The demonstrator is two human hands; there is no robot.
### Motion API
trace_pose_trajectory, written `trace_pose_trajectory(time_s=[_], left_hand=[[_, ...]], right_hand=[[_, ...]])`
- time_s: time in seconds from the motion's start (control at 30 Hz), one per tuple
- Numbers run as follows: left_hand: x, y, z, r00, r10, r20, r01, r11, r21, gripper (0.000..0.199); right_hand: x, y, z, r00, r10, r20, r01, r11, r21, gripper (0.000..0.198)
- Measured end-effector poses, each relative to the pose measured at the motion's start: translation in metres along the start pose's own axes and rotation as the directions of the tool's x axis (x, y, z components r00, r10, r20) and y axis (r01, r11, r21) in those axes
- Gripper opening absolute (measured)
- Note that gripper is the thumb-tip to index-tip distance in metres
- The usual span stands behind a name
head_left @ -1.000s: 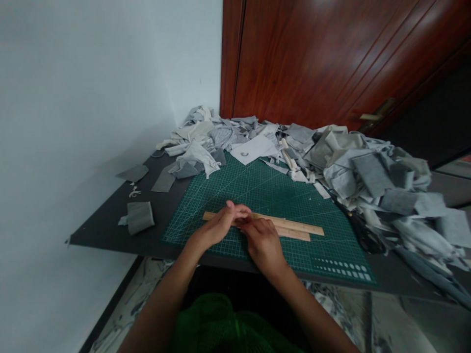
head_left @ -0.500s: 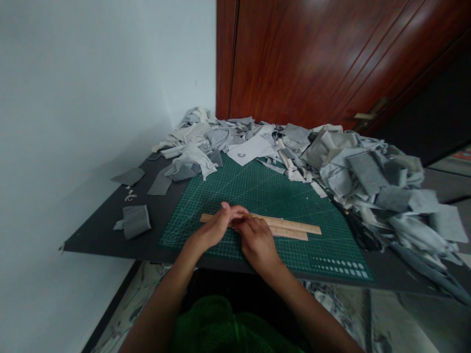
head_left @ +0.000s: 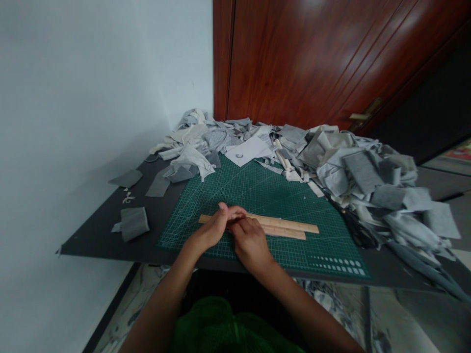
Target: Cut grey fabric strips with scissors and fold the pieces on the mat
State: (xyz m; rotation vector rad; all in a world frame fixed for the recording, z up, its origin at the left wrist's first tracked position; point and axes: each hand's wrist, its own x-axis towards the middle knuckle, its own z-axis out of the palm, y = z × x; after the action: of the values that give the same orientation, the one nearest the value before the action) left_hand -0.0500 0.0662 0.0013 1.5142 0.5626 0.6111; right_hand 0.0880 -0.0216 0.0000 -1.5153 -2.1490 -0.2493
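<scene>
Two wooden rulers (head_left: pixel 290 224) lie almost side by side across the green cutting mat (head_left: pixel 235 189). My left hand (head_left: pixel 217 225) rests on edge over their left part, fingers extended to the right and slightly bent, thumb raised apart. Close against it, my right hand (head_left: pixel 252 241) is closed over the lower ruler, its knuckles up. Whatever its fingertips pinch is hidden beneath the hands. A thin pale edge shows under the lower ruler, too small to name.
Heaped grey and white fabric scraps (head_left: pixel 353 166) line the back and right of the dark table (head_left: pixel 95 240). A white paper (head_left: pixel 248 150) lies among them. Black-handled scissors (head_left: pixel 358 233) are at the mat's right edge. A folded grey cloth (head_left: pixel 134 224) sits left.
My right hand has slid slightly left, closer to my left hand. The left hand keeps its pose, and the whole view has shifted a little.
</scene>
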Motion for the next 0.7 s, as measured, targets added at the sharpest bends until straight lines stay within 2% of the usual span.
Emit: trace_pose_trajectory(time_s=[0.2, 0.7], left_hand=[[0.001, -0.001, 0.0, 0.999, 0.041, 0.024, -0.042, 0.999, 0.017, 0.101], [0.0, 0.001, 0.0, 0.999, -0.042, 0.031, 0.043, 0.999, -0.014, 0.108]], right_hand=[[0.005, -0.006, -0.004, 0.999, -0.023, 0.03, 0.024, 0.998, -0.059, 0.017], [-0.008, 0.002, -0.031, 0.984, 0.037, 0.176, -0.016, 0.992, -0.122, 0.014]])
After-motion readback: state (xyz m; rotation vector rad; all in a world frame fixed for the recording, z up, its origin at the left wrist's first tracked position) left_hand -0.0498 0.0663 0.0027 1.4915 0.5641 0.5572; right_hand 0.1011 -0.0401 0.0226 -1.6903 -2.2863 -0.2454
